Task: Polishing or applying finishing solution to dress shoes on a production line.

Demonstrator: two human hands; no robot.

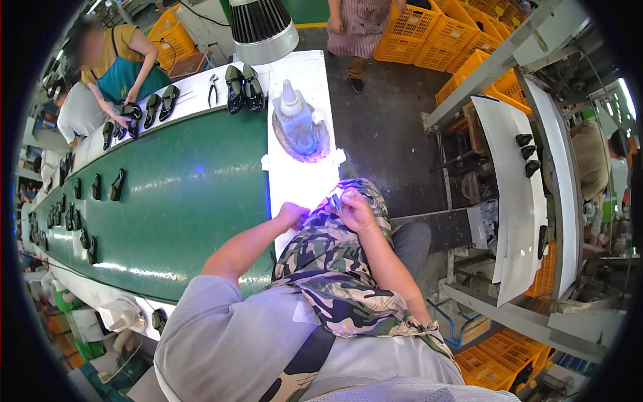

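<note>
My left hand (293, 216) is over the edge of the white worktop (295, 181), its fingers curled closed near my camouflage apron (321, 244). Above my lap my right hand (356, 211) pinches a small bluish-dark piece (335, 203), too small to name. Whatever the left fingers hold, if anything, is hidden. Beyond both hands a white cone-tipped squeeze bottle (290, 100) stands in a bluish, stained holder on the worktop. Bright violet light falls over this spot. A pair of dark shoes (244, 90) sits at the worktop's far corner, with pliers (212, 90) beside them.
A green conveyor belt (181, 194) with several dark shoes runs at my left. Across it, a co-worker in a teal apron (134, 80) handles a shoe. A ribbed lamp (264, 30) hangs ahead. A metal rack (509, 201) and yellow crates (412, 30) stand at the right.
</note>
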